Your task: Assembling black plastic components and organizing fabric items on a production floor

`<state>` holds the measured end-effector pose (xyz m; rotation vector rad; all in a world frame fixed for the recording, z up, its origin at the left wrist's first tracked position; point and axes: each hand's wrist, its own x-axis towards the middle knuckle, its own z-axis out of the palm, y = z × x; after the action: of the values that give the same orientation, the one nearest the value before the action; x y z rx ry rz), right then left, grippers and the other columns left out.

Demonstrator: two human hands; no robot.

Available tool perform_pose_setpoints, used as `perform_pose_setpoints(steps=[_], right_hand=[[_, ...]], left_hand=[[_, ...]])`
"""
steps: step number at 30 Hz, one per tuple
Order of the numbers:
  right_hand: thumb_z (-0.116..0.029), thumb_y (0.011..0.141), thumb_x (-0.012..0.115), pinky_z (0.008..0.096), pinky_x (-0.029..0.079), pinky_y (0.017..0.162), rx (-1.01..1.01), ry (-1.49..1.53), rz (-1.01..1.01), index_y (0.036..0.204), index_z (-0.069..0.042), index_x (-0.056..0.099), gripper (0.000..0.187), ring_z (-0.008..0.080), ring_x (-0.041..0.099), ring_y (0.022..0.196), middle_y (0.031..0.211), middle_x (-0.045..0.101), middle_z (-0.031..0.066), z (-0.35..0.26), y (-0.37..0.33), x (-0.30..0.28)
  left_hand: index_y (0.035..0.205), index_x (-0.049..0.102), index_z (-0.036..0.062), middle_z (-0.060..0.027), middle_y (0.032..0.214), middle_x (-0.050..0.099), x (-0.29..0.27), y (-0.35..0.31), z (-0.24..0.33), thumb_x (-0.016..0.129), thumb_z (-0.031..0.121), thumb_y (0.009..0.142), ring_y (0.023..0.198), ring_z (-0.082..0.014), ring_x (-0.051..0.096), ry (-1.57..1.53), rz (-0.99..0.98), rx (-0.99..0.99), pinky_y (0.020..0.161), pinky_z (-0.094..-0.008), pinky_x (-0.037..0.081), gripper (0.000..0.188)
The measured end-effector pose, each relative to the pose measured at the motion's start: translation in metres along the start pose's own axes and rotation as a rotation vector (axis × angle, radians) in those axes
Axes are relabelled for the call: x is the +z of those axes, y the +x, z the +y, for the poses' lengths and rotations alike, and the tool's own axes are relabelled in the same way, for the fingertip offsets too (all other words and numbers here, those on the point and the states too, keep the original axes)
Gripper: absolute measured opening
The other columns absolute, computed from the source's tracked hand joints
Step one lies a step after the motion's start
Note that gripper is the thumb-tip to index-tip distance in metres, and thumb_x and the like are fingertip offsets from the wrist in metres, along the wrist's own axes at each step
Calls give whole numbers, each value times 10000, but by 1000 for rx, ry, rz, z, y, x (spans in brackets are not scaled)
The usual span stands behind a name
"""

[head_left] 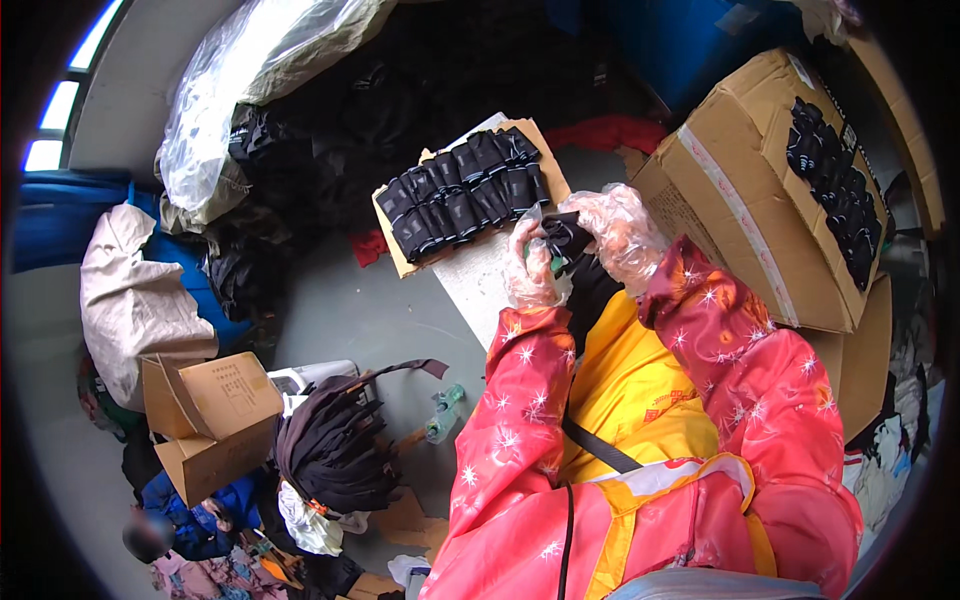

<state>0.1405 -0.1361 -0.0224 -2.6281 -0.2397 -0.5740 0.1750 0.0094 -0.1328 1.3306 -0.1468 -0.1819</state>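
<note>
L hand (533, 262), in a thin clear-plastic glove, has its fingers bent on the left edge of a small black fabric piece (567, 236); R hand (622, 228), gloved likewise, grasps its right side. Piece is btwn the two, in front of the torso, dark & bunched, details too small to tell. Just far-left of it: two tight rows of black rolled-fabric bundles (462, 192) w/ thin pale stripes, on a flat brown cardboard sheet (552, 175), over a flat white board (475, 290). Floor (400, 310) smooth, grey. Right: big taped brown cardboard box (735, 190) w/ more black bundles (835, 190) on it. Left: small open cardboard box (232, 395), plus a heap of black fabric strips (335, 445). Far left: clear plastic sack (210, 120). Near left: person in blue top (190, 512).
</note>
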Motion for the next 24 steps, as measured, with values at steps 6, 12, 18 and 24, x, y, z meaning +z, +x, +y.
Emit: perform_pose_setpoints(steps=[6, 12, 18, 24], right_hand=[[19, 619, 678, 394, 446, 812, -15, 20, 0, 1026, -85, 631, 423, 295, 614, 903, 988, 653, 103, -1, 1, 3], [-9, 737, 583, 406, 419, 854, -45, -149, -60, 1016, -89, 635, 294, 245, 608, 978, 1020, 651, 85, -3, -1, -6], [-60, 796, 550, 417, 362, 920, 46, -318, -387, 1034, -95, 614, 248, 229, 590, 999, 995, 630, 73, -9, -1, -13], [-84, 781, 595, 390, 348, 934, -59, -396, -328, 1043, -106, 602, 263, 217, 568, 1027, 1005, 614, 54, -22, 10, -11]], left_hand=[[1162, 560, 43, -91, 1041, 588, 2, -1, -9, 573, 185, 823, 944, -191, 564, -25, 39, -39, 883, -308, 423, 368], [1166, 553, 29, -111, 1054, 599, -8, 4, 4, 562, 175, 838, 985, -206, 571, 196, -21, 78, 920, -328, 414, 359], [1189, 531, 17, -116, 1081, 596, -19, -7, 7, 595, 184, 855, 1028, -208, 563, -37, -63, -51, 954, -321, 396, 379], [1201, 520, 24, -113, 1113, 579, -17, -6, 12, 577, 180, 855, 1060, -199, 541, 102, -80, 5, 954, -319, 390, 384]])
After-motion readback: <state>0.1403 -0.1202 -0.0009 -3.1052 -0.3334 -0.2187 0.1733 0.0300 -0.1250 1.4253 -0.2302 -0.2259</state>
